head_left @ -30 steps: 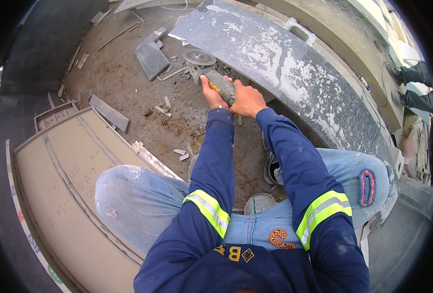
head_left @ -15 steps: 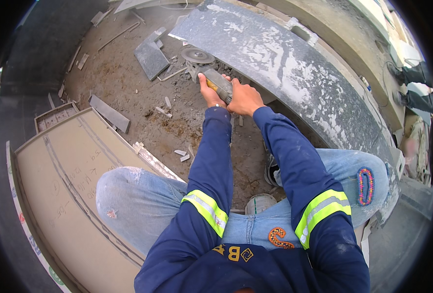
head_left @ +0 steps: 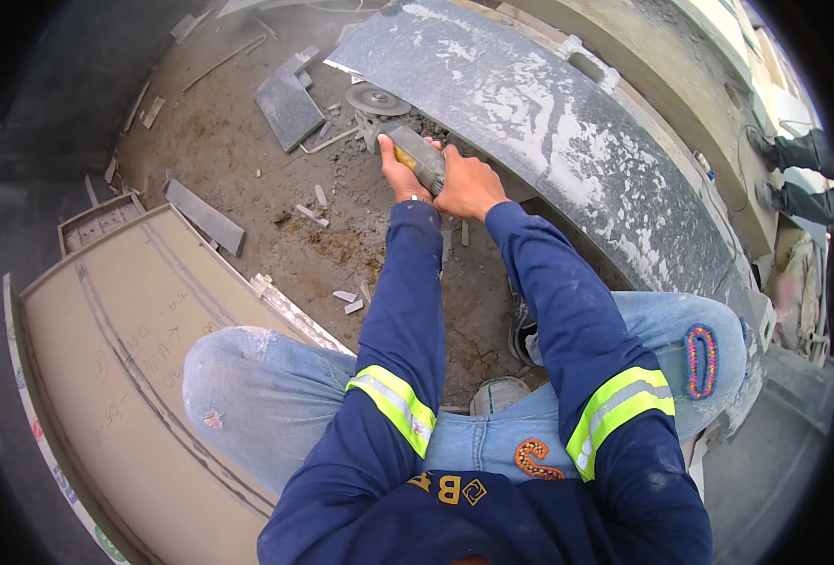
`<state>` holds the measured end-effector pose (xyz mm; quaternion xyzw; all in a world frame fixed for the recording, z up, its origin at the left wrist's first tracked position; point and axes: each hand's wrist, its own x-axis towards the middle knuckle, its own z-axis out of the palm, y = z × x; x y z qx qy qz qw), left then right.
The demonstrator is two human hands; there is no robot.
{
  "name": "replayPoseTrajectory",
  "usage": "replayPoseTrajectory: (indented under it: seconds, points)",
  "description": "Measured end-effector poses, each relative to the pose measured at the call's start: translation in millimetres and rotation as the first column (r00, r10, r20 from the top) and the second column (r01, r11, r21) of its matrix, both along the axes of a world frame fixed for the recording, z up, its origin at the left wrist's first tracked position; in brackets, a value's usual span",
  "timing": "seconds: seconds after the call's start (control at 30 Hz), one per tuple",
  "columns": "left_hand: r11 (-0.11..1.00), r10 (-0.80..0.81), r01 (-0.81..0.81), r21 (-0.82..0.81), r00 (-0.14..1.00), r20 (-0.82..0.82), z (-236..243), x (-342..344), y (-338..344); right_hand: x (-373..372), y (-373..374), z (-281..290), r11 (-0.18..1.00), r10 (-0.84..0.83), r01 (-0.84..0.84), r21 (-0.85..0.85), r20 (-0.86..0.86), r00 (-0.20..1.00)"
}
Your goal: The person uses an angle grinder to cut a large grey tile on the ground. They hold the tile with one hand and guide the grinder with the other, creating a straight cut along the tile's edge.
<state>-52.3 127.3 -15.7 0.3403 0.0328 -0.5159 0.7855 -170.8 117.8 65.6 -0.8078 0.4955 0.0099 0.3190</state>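
Both my hands grip a dusty grey and yellow angle grinder (head_left: 415,158). Its round cutting disc (head_left: 376,100) lies at the near-left edge of a long dark stone slab (head_left: 492,89), streaked with white dust; whether it touches the stone I cannot tell. My left hand (head_left: 400,172) wraps the front of the body close behind the head, thumb along the side. Further back, my right hand (head_left: 471,184) closes round the rear of the body. The fingers under the tool are mostly hidden.
Broken slab pieces (head_left: 288,105) and small offcuts litter the muddy ground. At left lies a large beige panel (head_left: 125,348) with pencil marks, near a grey strip (head_left: 205,217). A hollow block (head_left: 588,64) sits beyond the slab. Another person's legs (head_left: 803,174) stand at far right.
The whole view has shifted slightly, so the grinder and my hands appear a little further left and up. My grip on the grinder is the same.
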Motion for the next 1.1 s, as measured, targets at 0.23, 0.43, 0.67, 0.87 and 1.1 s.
replayPoseTrajectory:
  seconds: [0.23, 0.43, 0.67, 0.87, 1.1]
  points:
    - [1.0, 0.003, -0.003, -0.005, 1.0, 0.005, -3, 8, -5, 7, -4, -1, 1.0, 0.004, -0.004, -0.005, 0.004, 1.0]
    - [1.0, 0.004, -0.004, 0.007, 1.0, -0.012, -3, 11, -10, 11, -8, -3, 1.0, -0.002, 0.002, -0.004, 0.003, 1.0]
    - [1.0, -0.007, 0.007, -0.001, 1.0, -0.009, -8, 16, -14, 14, -11, -4, 1.0, 0.003, -0.003, -0.001, -0.003, 1.0]
    - [1.0, -0.002, 0.002, -0.001, 1.0, 0.013, -9, 15, -13, 13, -11, -5, 1.0, 0.004, -0.003, 0.004, -0.007, 1.0]
    - [1.0, 0.011, -0.011, 0.006, 1.0, 0.015, 1, -4, 0, -2, -3, -6, 1.0, 0.004, -0.004, -0.004, 0.021, 1.0]
